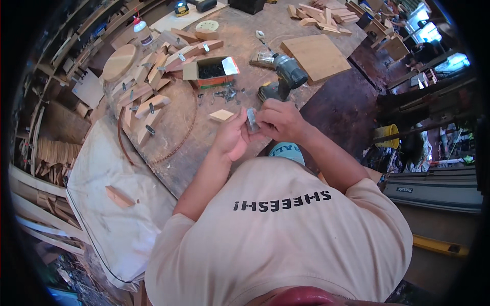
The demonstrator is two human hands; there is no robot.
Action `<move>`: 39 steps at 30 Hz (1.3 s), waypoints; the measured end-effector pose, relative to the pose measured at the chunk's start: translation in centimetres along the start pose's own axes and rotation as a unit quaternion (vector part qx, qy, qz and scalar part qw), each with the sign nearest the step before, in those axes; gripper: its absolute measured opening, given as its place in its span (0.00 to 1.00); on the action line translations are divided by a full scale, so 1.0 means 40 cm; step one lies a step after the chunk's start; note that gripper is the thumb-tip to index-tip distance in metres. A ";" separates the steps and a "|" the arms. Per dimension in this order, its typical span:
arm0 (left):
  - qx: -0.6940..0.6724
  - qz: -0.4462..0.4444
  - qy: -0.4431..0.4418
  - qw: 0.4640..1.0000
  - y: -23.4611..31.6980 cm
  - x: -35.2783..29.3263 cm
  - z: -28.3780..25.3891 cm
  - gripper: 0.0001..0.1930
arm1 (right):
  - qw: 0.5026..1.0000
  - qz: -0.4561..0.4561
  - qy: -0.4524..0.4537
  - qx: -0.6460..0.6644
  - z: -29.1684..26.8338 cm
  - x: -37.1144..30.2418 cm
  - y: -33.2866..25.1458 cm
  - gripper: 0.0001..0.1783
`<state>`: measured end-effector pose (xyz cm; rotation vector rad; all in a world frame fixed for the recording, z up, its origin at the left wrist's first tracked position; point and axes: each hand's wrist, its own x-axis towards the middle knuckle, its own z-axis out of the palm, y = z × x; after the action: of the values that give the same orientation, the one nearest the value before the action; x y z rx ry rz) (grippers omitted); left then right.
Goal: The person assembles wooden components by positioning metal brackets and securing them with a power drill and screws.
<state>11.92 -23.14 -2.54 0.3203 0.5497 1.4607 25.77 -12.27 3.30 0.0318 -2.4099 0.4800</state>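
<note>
In front of my chest, both hands hold a small grey metal piece (251, 119); its exact kind is hard to make out. My left hand (234, 136) grips its near side with thumb and fingers. From the other side, my right hand (280, 120) pinches it with curled fingers. Just left of the hands lies a small pale wood block (221, 116). Beyond them a cordless drill (290, 71) rests on the worn wooden table (178, 168). An open cardboard box (214, 80) of dark screws stands behind, with loose dark screws (225, 94) spilled beside it.
Several wood pieces (150, 107) with small metal plates fill the table's left side. A square board (316, 57) lies at the far right. A glue bottle (143, 31) and a round sanding disc (207, 26) stand farther back. White cloth (115, 158) covers a surface at left.
</note>
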 end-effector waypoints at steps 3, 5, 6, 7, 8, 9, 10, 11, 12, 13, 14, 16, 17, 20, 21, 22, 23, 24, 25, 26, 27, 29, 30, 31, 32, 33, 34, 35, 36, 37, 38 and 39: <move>0.028 0.046 0.052 0.997 -0.006 0.005 -0.010 0.14 | 0.999 0.005 -0.025 0.047 0.014 -0.017 0.023 0.09; 0.087 0.032 0.076 0.993 0.009 0.007 -0.041 0.13 | 0.999 0.032 -0.014 0.014 0.049 -0.026 0.032 0.09; 0.103 0.039 0.078 0.991 0.009 0.006 -0.065 0.12 | 0.998 0.060 0.002 0.028 0.059 -0.021 0.026 0.08; 0.120 0.049 0.082 0.988 0.013 0.016 -0.082 0.12 | 0.993 0.100 -0.005 0.055 0.080 -0.030 0.035 0.07; 0.140 0.039 0.086 0.986 0.034 0.015 -0.074 0.12 | 0.982 0.162 -0.014 0.092 0.091 -0.030 0.031 0.09; 0.159 0.024 0.096 0.982 0.044 0.008 -0.069 0.13 | 0.973 0.201 -0.007 0.114 0.097 -0.025 0.026 0.10; 0.150 0.037 0.100 0.983 0.044 0.003 -0.078 0.13 | 0.976 0.184 -0.020 0.114 0.109 -0.020 0.032 0.12; 0.138 0.051 0.106 0.983 0.045 0.005 -0.090 0.13 | 0.979 0.177 -0.013 0.102 0.118 -0.008 0.036 0.12; 0.144 0.054 0.094 0.984 0.046 0.005 -0.103 0.13 | 0.984 0.152 -0.023 0.095 0.129 0.002 0.036 0.12; 0.142 0.062 0.105 0.982 0.045 0.000 -0.116 0.14 | 0.987 0.128 -0.035 0.091 0.141 0.006 0.035 0.13; 0.140 0.071 0.117 0.981 0.047 -0.003 -0.126 0.14 | 0.988 0.126 -0.029 0.084 0.150 0.007 0.037 0.13; 0.144 0.065 0.118 0.980 0.052 -0.008 -0.132 0.14 | 0.987 0.114 -0.061 0.096 0.168 0.006 0.052 0.13; 0.145 0.058 0.127 0.980 0.052 -0.010 -0.139 0.14 | 0.988 0.114 -0.056 0.090 0.174 0.003 0.060 0.13; 0.148 0.039 0.140 0.978 0.041 -0.007 -0.159 0.13 | 0.987 0.101 -0.090 0.084 0.184 -0.003 0.071 0.10; 0.135 0.034 0.143 0.980 0.040 -0.006 -0.154 0.13 | 0.987 0.100 -0.091 0.084 0.187 -0.003 0.074 0.10; 0.134 0.035 0.144 0.980 0.034 -0.002 -0.157 0.13 | 0.988 0.096 -0.100 0.066 0.192 -0.005 0.077 0.10; 0.084 0.034 0.136 0.987 0.024 0.007 -0.167 0.13 | 0.988 0.093 -0.110 0.049 0.199 -0.006 0.079 0.09; 0.033 0.033 0.127 0.991 0.013 0.017 -0.180 0.13 | 0.988 0.092 -0.112 0.049 0.209 -0.009 0.081 0.09; 0.029 0.035 0.128 0.991 -0.004 0.026 -0.206 0.13 | 0.987 0.105 -0.117 0.045 0.221 -0.015 0.079 0.09; 0.014 0.018 0.135 0.991 -0.028 0.033 -0.242 0.13 | 0.985 0.117 -0.122 0.041 0.234 -0.024 0.077 0.09; -0.002 0.001 0.141 0.990 -0.049 0.036 -0.268 0.13 | 0.984 0.115 -0.126 0.042 0.247 -0.040 0.081 0.09; -0.003 -0.015 0.136 0.991 -0.083 0.026 -0.293 0.13 | 0.975 0.155 -0.149 0.051 0.276 -0.074 0.084 0.08; -0.002 -0.032 0.129 0.991 -0.094 0.022 -0.293 0.13 | 0.975 0.153 -0.153 0.052 0.273 -0.079 0.075 0.08; -0.005 -0.030 0.131 0.991 -0.101 0.020 -0.294 0.13 | 0.970 0.163 -0.177 0.044 0.266 -0.088 0.065 0.07; 0.018 -0.045 0.138 0.989 -0.107 0.016 -0.293 0.13 | 0.964 0.171 -0.201 0.036 0.260 -0.093 0.056 0.07; 0.042 -0.062 0.145 0.987 -0.111 0.006 -0.280 0.13 | 0.963 0.171 -0.202 0.039 0.261 -0.103 0.048 0.07; 0.079 -0.057 0.197 0.976 -0.114 0.001 -0.249 0.13 | 0.964 0.174 -0.194 0.060 0.264 -0.111 0.040 0.06; 0.078 -0.057 0.200 0.975 -0.112 0.000 -0.250 0.13 | 0.963 0.176 -0.186 0.081 0.264 -0.117 0.036 0.06; 0.146 -0.072 0.200 0.966 -0.113 -0.006 -0.251 0.13 | 0.963 0.175 -0.188 0.084 0.262 -0.123 0.031 0.06; 0.214 -0.087 0.199 0.952 -0.114 -0.011 -0.252 0.13 | 0.961 0.178 -0.188 0.096 0.259 -0.127 0.027 0.06; 0.213 -0.086 0.202 0.952 -0.113 -0.016 -0.249 0.13 | 0.959 0.182 -0.188 0.108 0.256 -0.130 0.024 0.06; 0.243 -0.073 0.182 0.950 -0.112 -0.019 -0.242 0.13 | 0.959 0.181 -0.189 0.110 0.253 -0.134 0.024 0.06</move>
<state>10.53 -25.53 -12.85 0.3880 1.2159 1.2307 23.55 -15.44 -7.51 -0.2473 -2.7324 0.9874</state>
